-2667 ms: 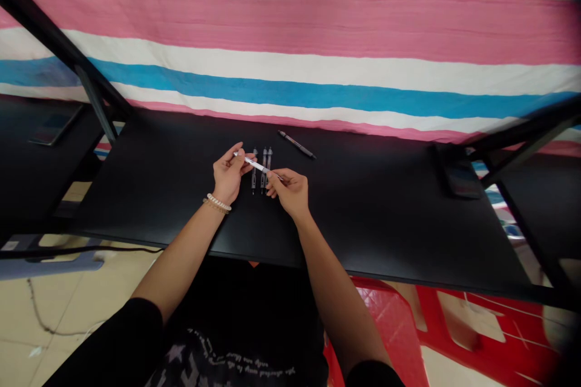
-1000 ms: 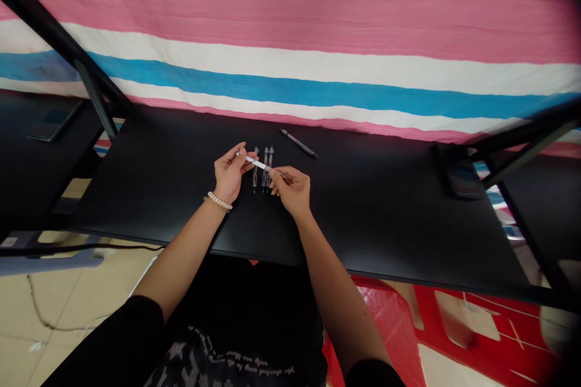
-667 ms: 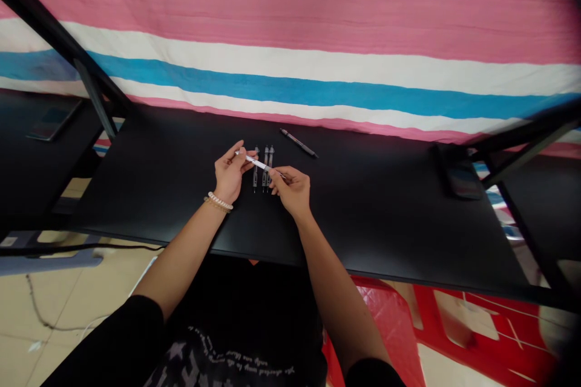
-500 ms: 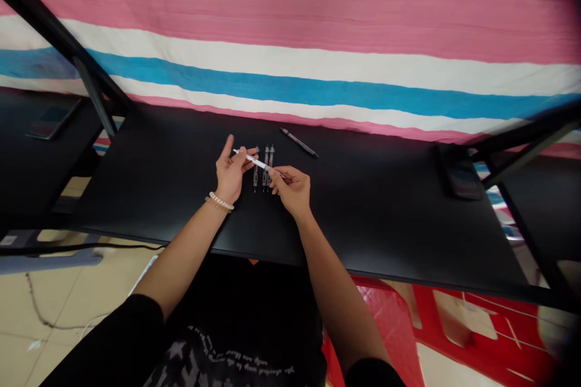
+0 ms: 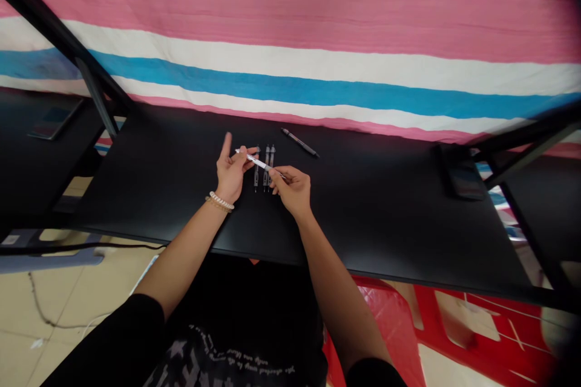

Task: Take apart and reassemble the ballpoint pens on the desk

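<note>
Holding a white pen (image 5: 253,161) between both hands above the black desk (image 5: 372,205), centre of frame.

Keep the desk area under the hands free; three dark pens (image 5: 264,164) lie side by side directly beneath, and a single dark pen (image 5: 299,143) lies apart toward the upper right. The right hand (image 5: 293,188) pinches the pen's near end between thumb and fingertips: maintain this as the fixed grip. The left hand (image 5: 230,170) grasps the far end with thumb and lower fingers, index finger raised; re-seat that finger for control. Hold the pen level, clear of the row below.
</note>
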Available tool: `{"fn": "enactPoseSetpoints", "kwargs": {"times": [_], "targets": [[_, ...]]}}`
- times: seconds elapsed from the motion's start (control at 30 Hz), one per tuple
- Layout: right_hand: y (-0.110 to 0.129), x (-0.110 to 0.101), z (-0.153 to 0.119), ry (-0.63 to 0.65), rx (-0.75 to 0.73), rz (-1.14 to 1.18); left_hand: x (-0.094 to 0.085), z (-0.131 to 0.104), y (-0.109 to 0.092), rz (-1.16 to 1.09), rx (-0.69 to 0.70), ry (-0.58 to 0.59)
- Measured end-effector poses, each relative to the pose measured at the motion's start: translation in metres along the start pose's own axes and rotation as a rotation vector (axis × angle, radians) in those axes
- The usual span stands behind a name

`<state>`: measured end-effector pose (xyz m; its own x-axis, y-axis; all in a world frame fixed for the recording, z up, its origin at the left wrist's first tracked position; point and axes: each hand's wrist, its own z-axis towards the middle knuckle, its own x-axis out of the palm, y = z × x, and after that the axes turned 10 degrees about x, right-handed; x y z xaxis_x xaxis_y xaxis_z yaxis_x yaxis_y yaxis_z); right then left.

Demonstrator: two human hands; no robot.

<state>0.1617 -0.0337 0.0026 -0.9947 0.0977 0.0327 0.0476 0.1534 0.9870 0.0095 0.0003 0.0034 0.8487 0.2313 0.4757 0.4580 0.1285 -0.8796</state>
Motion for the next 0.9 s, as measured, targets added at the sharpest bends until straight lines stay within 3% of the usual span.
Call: {"fn": "enactPoseSetpoints", "kwargs": {"times": [0.17,0.37,0.57,0.77,0.9], "targets": [[0.0,-0.002,0.002,-0.038,-0.01,0.045,-0.001,0.0,-0.002,0.027,-0.052,0.055],[0.001,-0.001,0.0,-0.013,-0.021,0.003,0.002,-0.001,-0.001,0.001,-0.042,-0.023],[-0.002,-0.001,0.004,-0.023,-0.011,0.025,0.004,-0.002,-0.001,-0.008,-0.042,-0.025],[-0.017,-0.018,0.024,-0.306,0.006,0.236,0.004,-0.001,0.0,0.019,-0.021,-0.049],[-0.025,-0.03,0.033,-0.355,0.019,0.384,0.003,0.0,-0.001,0.027,-0.025,-0.039]]}}
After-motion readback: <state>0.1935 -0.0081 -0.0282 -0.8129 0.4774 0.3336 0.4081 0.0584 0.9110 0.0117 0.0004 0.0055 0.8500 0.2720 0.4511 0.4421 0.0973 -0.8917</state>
